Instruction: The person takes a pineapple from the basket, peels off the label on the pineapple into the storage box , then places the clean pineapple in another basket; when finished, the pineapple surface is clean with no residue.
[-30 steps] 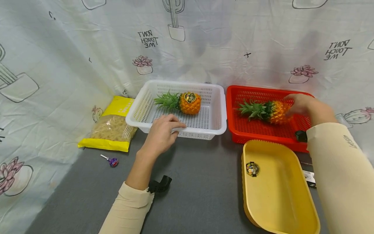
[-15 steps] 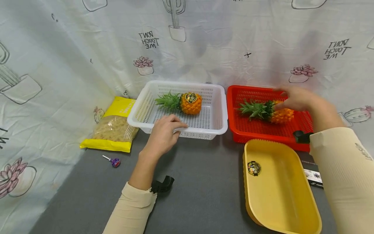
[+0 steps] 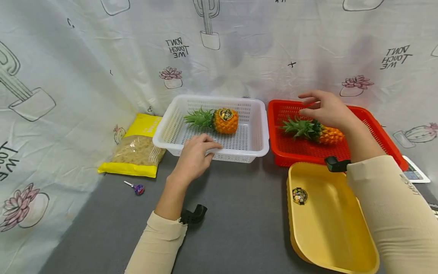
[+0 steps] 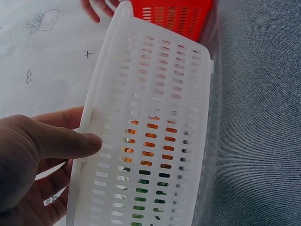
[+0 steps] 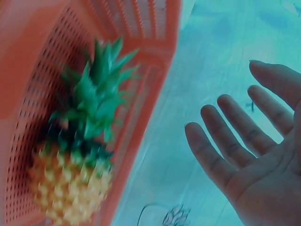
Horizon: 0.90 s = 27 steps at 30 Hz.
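Pineapple (image 3: 316, 131) in the red basket (image 3: 376, 129) lay on its side on the basket floor, leafy crown toward the white basket (image 3: 254, 152), untouched. Just above it the right hand (image 3: 326, 108) hovered with fingers spread and straight, holding nothing; the right wrist view showed the open palm (image 5: 256, 169) apart from the fruit (image 5: 75, 165). The left hand (image 3: 193, 156) gripped the near rim of the white basket, thumb (image 4: 66, 141) pressed on the outer wall and the fingers curled over the edge inside. A second pineapple (image 3: 219, 120) lay on its side in that white basket, crown pointing left. The two baskets stood side by side, just apart, at the back of the grey table (image 3: 232, 213). An empty yellow tray (image 3: 328, 224) sat in front of the red basket. Left of the white basket lay a yellow pasta bag (image 3: 137, 150), and near it a small lollipop (image 3: 137, 188)
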Motion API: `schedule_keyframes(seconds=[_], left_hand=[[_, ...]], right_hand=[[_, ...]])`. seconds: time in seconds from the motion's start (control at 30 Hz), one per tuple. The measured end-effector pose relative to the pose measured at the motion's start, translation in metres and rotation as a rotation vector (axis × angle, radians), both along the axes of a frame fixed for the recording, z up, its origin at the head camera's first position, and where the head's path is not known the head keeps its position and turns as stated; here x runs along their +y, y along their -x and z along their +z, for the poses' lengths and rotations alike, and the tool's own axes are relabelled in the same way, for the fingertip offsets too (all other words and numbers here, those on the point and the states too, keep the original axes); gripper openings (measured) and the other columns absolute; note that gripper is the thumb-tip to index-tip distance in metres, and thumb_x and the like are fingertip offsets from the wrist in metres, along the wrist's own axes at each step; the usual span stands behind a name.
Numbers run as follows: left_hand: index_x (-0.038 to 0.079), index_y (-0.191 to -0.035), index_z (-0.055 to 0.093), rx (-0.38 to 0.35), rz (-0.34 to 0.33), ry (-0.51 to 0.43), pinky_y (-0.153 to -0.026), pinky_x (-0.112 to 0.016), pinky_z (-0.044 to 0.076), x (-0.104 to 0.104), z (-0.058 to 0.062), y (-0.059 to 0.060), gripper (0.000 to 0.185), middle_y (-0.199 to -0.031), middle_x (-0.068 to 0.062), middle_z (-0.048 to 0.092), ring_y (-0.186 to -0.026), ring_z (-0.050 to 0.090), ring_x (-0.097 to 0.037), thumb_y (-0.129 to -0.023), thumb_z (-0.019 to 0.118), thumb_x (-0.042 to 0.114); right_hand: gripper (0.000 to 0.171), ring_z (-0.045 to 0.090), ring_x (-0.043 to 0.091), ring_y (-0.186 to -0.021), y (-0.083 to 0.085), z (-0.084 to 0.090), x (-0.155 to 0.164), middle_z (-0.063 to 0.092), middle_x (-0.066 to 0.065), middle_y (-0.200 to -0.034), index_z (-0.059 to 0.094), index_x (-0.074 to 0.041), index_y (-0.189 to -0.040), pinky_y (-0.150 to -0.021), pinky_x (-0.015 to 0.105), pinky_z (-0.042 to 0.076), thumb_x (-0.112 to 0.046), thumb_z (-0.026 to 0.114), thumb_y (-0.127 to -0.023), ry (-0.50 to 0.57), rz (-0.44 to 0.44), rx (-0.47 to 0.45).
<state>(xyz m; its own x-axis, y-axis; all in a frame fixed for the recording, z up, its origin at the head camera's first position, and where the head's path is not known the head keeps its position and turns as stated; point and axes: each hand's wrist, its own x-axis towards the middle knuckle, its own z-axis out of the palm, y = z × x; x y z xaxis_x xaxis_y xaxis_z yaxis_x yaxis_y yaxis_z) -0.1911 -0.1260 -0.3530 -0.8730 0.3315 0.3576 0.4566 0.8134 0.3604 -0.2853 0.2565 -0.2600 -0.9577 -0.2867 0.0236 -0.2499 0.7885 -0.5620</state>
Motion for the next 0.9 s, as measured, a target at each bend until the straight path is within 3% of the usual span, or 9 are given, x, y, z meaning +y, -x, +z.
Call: schedule_keyframes(seconds=[0.43,0.73,0.9], left_hand=[[0.018,-0.119,0.079,-0.007,-0.073,0.047,-0.094,-0.048,0.046,-0.006,0.005,-0.001,0.026,-0.115,-0.003,0.068,-0.109,0.06,-0.028,-0.094,0.075,0.012],[0.019,-0.117,0.08,0.015,-0.075,0.042,-0.093,-0.046,0.046,-0.007,0.004,0.0,0.024,-0.113,-0.002,0.068,-0.105,0.06,-0.026,-0.094,0.076,0.013],[0.02,-0.117,0.081,0.008,-0.079,0.038,-0.094,-0.046,0.046,-0.006,0.004,0.0,0.024,-0.113,-0.002,0.068,-0.106,0.06,-0.027,-0.094,0.075,0.013]], right_hand=[[0.056,0.053,0.043,-0.129,0.005,0.003,-0.053,0.056,0.025,-0.145,0.051,-0.012,-0.151,-0.103,0.059,0.049,-0.029,0.064,-0.1,0.015,0.064,-0.051],[0.06,0.054,0.04,-0.131,0.018,0.002,-0.087,0.053,0.018,-0.151,0.049,-0.018,-0.153,-0.106,0.058,0.049,-0.032,0.067,-0.098,0.023,0.06,-0.116],[0.061,0.053,0.04,-0.132,0.027,0.001,-0.104,0.051,0.019,-0.153,0.048,-0.016,-0.154,-0.108,0.057,0.048,-0.029,0.068,-0.098,0.081,0.08,-0.155]])
